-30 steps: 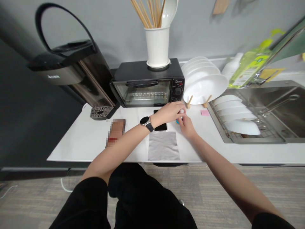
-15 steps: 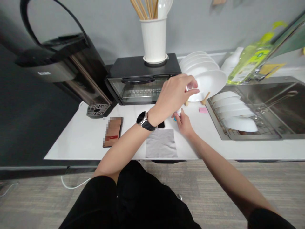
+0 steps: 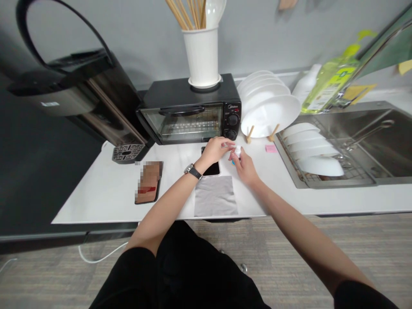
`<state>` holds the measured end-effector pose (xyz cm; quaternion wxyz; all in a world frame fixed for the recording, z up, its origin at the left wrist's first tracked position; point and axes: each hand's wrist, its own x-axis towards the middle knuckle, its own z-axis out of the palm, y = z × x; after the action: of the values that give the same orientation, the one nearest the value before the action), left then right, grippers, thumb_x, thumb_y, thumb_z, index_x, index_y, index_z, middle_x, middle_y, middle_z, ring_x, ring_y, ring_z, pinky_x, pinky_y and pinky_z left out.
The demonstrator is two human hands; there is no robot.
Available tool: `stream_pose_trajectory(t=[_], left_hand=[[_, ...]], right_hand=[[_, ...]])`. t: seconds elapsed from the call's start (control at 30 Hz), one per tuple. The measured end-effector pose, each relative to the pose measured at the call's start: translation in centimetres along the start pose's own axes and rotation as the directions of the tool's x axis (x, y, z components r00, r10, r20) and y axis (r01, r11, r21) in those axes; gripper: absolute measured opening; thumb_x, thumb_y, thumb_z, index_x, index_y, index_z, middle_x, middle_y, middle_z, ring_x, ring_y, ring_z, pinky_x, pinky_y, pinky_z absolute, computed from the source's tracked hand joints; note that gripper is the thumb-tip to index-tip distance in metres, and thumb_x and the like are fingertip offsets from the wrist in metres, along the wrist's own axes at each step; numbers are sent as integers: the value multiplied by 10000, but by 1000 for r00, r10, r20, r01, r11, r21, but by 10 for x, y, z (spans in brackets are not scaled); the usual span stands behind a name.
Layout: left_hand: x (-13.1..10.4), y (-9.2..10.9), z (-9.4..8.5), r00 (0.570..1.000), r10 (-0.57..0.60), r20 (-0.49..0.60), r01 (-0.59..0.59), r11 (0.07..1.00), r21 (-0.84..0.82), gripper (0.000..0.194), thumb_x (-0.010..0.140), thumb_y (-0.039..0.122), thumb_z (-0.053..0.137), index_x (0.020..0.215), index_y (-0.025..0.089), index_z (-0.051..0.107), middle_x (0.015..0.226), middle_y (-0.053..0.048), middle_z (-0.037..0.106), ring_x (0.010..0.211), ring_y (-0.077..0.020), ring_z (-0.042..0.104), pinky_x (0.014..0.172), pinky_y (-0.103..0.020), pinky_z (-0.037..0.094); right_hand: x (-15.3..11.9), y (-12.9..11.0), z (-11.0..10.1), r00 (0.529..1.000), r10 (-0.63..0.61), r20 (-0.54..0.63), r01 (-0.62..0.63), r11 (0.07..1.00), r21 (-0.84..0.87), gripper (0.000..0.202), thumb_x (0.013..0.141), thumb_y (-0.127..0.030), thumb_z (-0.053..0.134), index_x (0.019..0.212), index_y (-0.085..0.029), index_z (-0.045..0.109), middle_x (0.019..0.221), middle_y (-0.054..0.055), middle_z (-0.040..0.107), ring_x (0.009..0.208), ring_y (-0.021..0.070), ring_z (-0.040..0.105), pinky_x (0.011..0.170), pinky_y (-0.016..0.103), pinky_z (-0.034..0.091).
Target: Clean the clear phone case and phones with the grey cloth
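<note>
My right hand [image 3: 245,166] is wrapped round a small bottle [image 3: 237,150] with a white top and a bit of blue low down. Just left of it, my left hand [image 3: 216,150] has its fingertips close together near the bottle's top; whatever they hold is too small to name. Partly under my left hand lies a dark phone [image 3: 212,169] on the white counter. A grey cloth [image 3: 215,196] is spread flat in front of the phone. Further left a second phone-like device [image 3: 149,183] with a blurred screen rests on the counter.
Behind my hands stands a black toaster oven [image 3: 189,124] with a white utensil cup [image 3: 202,58] on top. A black drink machine [image 3: 106,107] is at left. White plates [image 3: 273,113], a pink block [image 3: 271,148] and a sink with bowls [image 3: 322,166] are at right.
My left hand has come down from in front of the plates to beside the bottle, uncovering the oven's knobs. My right hand still holds the bottle in about the same place.
</note>
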<state>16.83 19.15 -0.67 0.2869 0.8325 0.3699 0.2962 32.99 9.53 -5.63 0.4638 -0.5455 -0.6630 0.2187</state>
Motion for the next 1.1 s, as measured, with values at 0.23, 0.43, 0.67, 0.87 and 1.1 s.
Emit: stream_pose_trajectory(t=[0.23, 0.43, 0.67, 0.87, 1.1], left_hand=[[7, -15, 13, 987, 31, 158, -10, 991, -134, 246, 858, -18, 702, 993, 163, 800, 905, -30, 841, 833, -172, 795, 808, -267, 572], [12, -20, 20, 970, 146, 195, -143, 989, -26, 219, 752, -24, 654, 706, 187, 687, 757, -9, 767, 817, -201, 744, 812, -284, 538], [19, -24, 23, 963, 178, 202, -176, 984, -28, 288, 709, -36, 651, 885, 167, 755, 850, -17, 780, 798, -182, 720, 784, -280, 532], [11, -17, 16, 952, 217, 217, -247, 961, 122, 312, 809, -2, 665, 1006, 188, 816, 1047, -67, 797, 1016, -233, 756, 999, -346, 587], [-15, 12, -19, 993, 116, 33, -118, 989, 86, 240, 1062, 228, 625, 1178, 206, 834, 1191, -84, 816, 1069, -211, 776, 1017, -326, 608]], right_hand=[[1, 0, 0, 1000, 12, 6, -12, 1000, -14, 607, 1077, -847, 328, 987, -299, 574, 950, 90, 760, 857, 309, 722, 837, 444, 574], [1, 2, 1, 1000, 9, 6, -9, 1000, -11, 604, 1093, -816, 333, 1013, -281, 602, 992, 111, 770, 905, 327, 745, 878, 474, 594], [2, 4, 1, 1000, 12, 14, -11, 1000, -21, 613, 1096, -808, 335, 1049, -259, 602, 1043, 122, 774, 920, 303, 743, 882, 435, 571], [2, 1, 0, 1000, -1, 21, 1, 1000, -21, 601, 1118, -780, 316, 1022, -255, 591, 1007, 114, 760, 895, 282, 718, 893, 424, 564], [1, -2, -1, 1000, 3, 17, -3, 1000, 6, 505, 1135, -707, 360, 1060, -263, 586, 970, 79, 749, 866, 275, 719, 877, 430, 573]])
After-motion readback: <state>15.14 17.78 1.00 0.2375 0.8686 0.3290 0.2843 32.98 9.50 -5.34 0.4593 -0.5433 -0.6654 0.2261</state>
